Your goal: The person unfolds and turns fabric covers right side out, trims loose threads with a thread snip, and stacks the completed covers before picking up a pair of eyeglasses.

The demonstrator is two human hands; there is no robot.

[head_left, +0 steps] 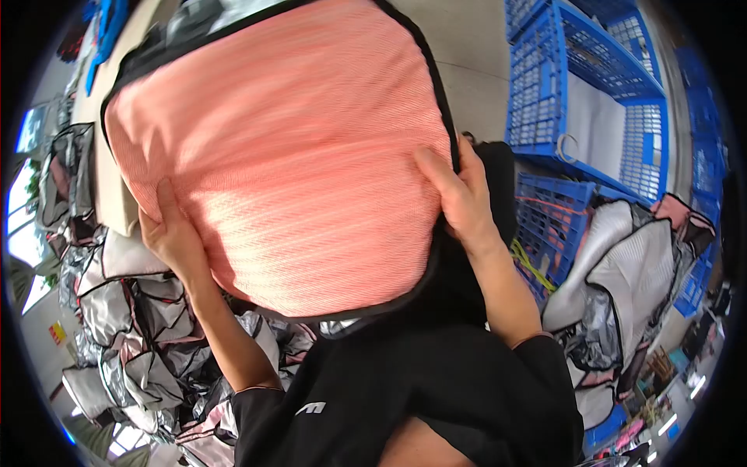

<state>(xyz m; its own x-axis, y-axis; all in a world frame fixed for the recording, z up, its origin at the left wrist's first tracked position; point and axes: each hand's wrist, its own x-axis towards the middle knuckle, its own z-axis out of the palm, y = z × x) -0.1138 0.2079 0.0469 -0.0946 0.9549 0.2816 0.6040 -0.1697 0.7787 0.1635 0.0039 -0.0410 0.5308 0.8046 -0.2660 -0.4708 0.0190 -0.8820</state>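
Observation:
A large pink mesh fabric panel with black edge binding is spread out in front of my chest. My left hand grips its left edge, the thumb lying on the pink face and the fingers out of sight behind. At the opposite edge my right hand pinches the binding, thumb on the front and fingers round the back. A strip of grey material shows past the panel's far edge. Whatever lies under the panel is hidden.
Blue plastic crates stand at the right. Beside them lies a pile of grey and pink sewn pieces with black edging. More such pieces are heaped at the left. A pale table edge runs along the upper left.

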